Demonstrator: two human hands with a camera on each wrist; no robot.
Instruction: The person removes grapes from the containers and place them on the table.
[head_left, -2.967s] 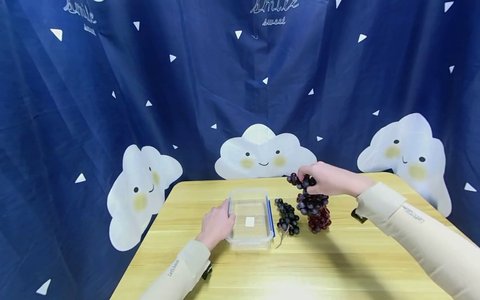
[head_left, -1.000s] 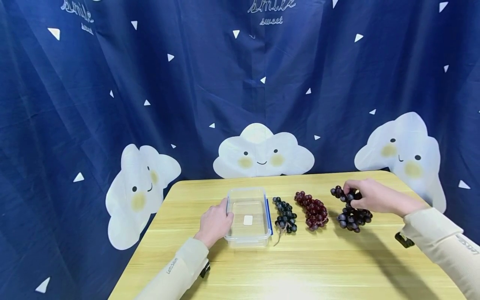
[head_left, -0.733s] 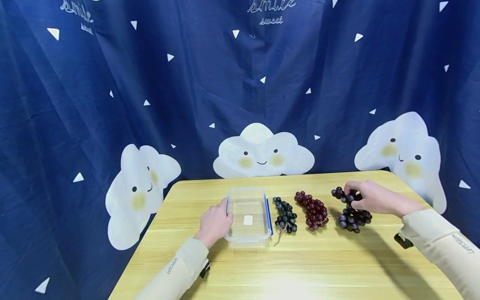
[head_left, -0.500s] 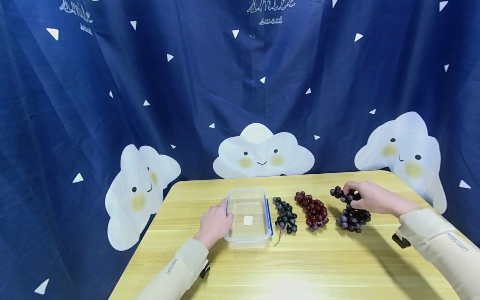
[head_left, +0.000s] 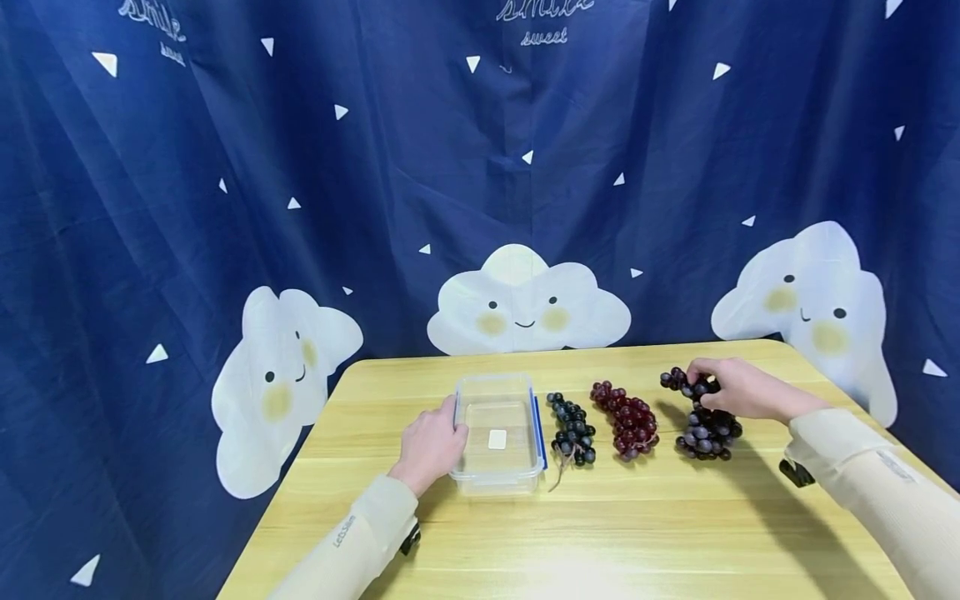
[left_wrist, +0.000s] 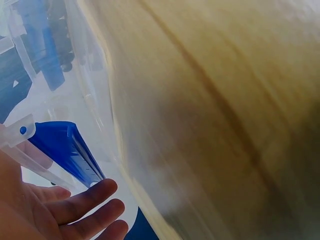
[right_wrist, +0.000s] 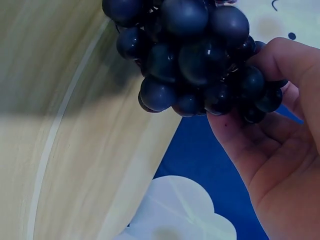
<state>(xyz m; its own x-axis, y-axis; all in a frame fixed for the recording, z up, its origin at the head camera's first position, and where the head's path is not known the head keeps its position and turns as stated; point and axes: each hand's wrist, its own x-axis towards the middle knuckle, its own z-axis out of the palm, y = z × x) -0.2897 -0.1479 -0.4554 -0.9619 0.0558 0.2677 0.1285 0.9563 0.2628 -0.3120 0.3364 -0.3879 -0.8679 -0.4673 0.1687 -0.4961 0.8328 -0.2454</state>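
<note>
My right hand (head_left: 746,389) pinches the upper part of a dark purple grape bunch (head_left: 703,433) at the table's right side. Up close in the right wrist view, thumb and fingers close round the end of the grapes (right_wrist: 185,60). My left hand (head_left: 432,442) grips the left rim of a clear plastic food container (head_left: 497,483), thumb over the edge. Its blue clip (left_wrist: 65,150) shows beside the fingers (left_wrist: 95,200) in the left wrist view. Between container and right hand lie a black grape bunch (head_left: 572,429) with a bare stem and a red grape bunch (head_left: 628,421).
The wooden table (head_left: 480,542) has rounded back corners. Behind it hangs a dark blue curtain (head_left: 420,150) with white clouds and triangles. A small white label (head_left: 497,439) shows on the container's bottom.
Since the oldest frame my right hand has carried the purple grapes rightward from over the red bunch to the table's right side; lately it has barely shifted. The left hand keeps its place.
</note>
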